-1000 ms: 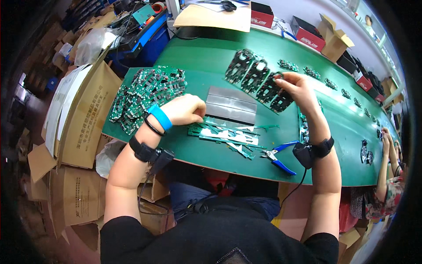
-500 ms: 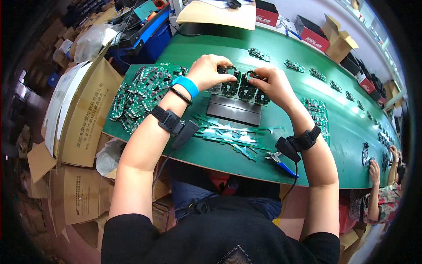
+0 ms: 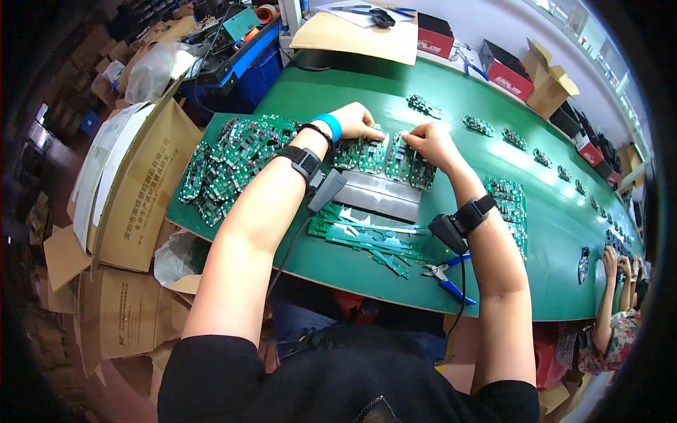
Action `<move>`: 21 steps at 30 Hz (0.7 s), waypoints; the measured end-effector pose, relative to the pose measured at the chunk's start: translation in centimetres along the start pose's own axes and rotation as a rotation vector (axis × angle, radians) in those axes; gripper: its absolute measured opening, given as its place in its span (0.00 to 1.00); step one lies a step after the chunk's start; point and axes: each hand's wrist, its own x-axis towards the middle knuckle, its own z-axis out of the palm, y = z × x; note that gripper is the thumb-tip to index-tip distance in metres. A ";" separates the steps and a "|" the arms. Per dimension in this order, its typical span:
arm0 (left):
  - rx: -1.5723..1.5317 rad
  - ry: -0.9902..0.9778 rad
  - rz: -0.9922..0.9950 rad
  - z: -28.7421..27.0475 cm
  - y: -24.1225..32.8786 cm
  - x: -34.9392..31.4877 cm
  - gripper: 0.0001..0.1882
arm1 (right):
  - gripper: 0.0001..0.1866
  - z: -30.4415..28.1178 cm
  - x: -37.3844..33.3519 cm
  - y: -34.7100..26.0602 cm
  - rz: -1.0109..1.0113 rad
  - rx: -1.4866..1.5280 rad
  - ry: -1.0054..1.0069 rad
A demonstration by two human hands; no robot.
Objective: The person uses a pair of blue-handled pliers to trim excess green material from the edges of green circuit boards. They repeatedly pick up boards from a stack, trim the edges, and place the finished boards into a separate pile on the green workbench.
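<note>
A row of green circuit boards (image 3: 372, 156) packed with small parts lies at the back edge of a grey metal block (image 3: 377, 194). My left hand (image 3: 358, 121) pinches the top edge of a board left of the middle. With thumb and fingers closed, my right hand (image 3: 431, 143) grips the top edge of the board just right of a narrow gap. Whether the boards are still joined below, I cannot tell. In front of the block lie thin green offcut strips (image 3: 363, 236), and beside them blue-handled cutters (image 3: 448, 280) with their jaws toward the strips.
A heap of circuit boards (image 3: 236, 158) covers the table's left end. More boards (image 3: 509, 201) lie flat beyond my right forearm. Small board groups (image 3: 479, 125) run along the green table (image 3: 543, 233). Cardboard boxes (image 3: 144, 190) stand at left; another person's hands (image 3: 611, 262) work at far right.
The boards have tipped so their green faces catch the light, where they looked dark before. Both hands have moved slightly lower with them, and the view has shifted a little.
</note>
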 end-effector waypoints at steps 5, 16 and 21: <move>-0.233 0.141 -0.087 -1.7 -0.6 -1.0 0.22 | 0.18 0.2 0.6 1.4 0.200 0.244 -0.068; -0.328 0.951 -0.409 -2.5 -8.7 9.9 0.18 | 0.13 -4.7 -5.2 -2.5 -0.093 0.267 0.189; -0.245 0.933 -0.651 -1.0 -7.2 12.5 0.20 | 0.11 -4.3 -11.1 -3.7 -0.034 0.363 0.101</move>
